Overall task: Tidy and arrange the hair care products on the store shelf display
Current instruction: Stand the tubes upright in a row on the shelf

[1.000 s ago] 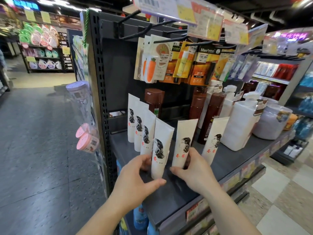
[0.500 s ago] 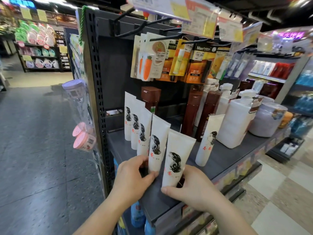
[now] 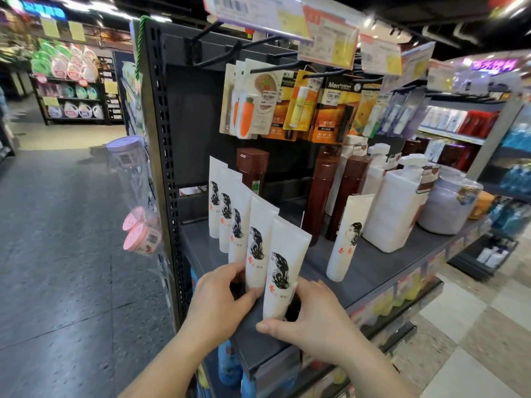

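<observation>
Several white hair-care tubes with a black hair drawing stand upright in a row along the left of the grey shelf. My right hand grips the base of the front tube, which stands at the shelf's front edge. My left hand holds the base of the second tube just behind it. One more white tube stands alone to the right, apart from the row.
Brown bottles, white pump bottles and a lilac jar fill the shelf's back and right. Carded products hang on hooks above. Pink-lidded jars hang off the rack's left side. Aisle floor lies left and right.
My right hand has brought the front tube leftward and forward from beside the lone tube into line with the row. My left hand stayed at the second tube's base.
</observation>
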`<action>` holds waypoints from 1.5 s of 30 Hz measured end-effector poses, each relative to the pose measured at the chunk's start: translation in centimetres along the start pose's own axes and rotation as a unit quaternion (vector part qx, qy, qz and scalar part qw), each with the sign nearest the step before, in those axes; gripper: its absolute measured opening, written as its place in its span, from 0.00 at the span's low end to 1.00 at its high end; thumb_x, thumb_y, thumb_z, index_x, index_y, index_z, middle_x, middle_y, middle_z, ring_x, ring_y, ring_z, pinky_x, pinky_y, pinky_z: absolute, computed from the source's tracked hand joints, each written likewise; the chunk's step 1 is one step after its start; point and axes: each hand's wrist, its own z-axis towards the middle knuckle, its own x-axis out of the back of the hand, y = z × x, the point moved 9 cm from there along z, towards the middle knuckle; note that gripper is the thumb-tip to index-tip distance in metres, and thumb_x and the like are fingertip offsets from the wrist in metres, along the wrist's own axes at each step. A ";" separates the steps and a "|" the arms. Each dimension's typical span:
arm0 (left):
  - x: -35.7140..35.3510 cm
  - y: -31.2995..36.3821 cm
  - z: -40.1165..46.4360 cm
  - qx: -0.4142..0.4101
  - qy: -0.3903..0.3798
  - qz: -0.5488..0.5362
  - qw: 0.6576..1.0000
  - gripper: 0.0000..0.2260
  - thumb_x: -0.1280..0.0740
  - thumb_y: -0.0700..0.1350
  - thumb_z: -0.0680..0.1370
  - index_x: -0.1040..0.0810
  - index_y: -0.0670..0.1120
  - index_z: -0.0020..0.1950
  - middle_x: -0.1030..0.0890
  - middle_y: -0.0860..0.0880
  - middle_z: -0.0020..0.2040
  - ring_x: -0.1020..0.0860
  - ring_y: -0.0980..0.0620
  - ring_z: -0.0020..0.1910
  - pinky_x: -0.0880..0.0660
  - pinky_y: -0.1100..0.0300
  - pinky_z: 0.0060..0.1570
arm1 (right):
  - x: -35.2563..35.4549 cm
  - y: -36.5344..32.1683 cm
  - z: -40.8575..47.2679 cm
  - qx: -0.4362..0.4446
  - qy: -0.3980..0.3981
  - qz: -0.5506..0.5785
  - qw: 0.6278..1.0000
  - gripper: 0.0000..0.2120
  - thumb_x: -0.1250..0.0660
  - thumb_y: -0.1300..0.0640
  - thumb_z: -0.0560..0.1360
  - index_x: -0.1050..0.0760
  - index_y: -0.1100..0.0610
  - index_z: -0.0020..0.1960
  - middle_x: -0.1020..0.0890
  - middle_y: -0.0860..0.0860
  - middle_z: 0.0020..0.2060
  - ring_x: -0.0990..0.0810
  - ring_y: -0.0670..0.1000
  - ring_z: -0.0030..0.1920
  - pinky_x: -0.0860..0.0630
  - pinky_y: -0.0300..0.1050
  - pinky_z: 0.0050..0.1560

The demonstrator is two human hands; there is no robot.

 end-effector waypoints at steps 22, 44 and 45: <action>-1.6 3.7 -5.8 0.155 0.042 -0.019 0.987 0.19 0.25 0.49 0.69 0.25 0.61 0.56 0.20 0.68 0.50 0.21 0.63 0.51 0.25 0.66 0.51 | 4.1 4.9 3.1 0.055 -0.059 0.117 0.990 0.22 0.21 0.49 0.64 0.29 0.40 0.52 0.20 0.35 0.44 0.25 0.31 0.44 0.30 0.27 0.38; -4.9 5.8 -3.0 0.206 0.149 0.224 0.941 0.17 0.29 0.63 0.66 0.22 0.58 0.52 0.20 0.60 0.46 0.23 0.61 0.45 0.23 0.59 0.46 | 5.1 6.4 4.1 0.132 -0.056 0.157 0.977 0.19 0.25 0.51 0.67 0.30 0.43 0.52 0.20 0.38 0.45 0.22 0.37 0.47 0.24 0.40 0.46; -4.9 5.8 -3.1 0.207 0.150 0.225 0.940 0.17 0.29 0.63 0.67 0.22 0.58 0.52 0.20 0.60 0.46 0.23 0.61 0.45 0.23 0.60 0.45 | 5.0 6.5 4.2 0.129 -0.058 0.161 0.977 0.19 0.24 0.51 0.66 0.30 0.43 0.52 0.20 0.38 0.45 0.22 0.37 0.47 0.24 0.40 0.47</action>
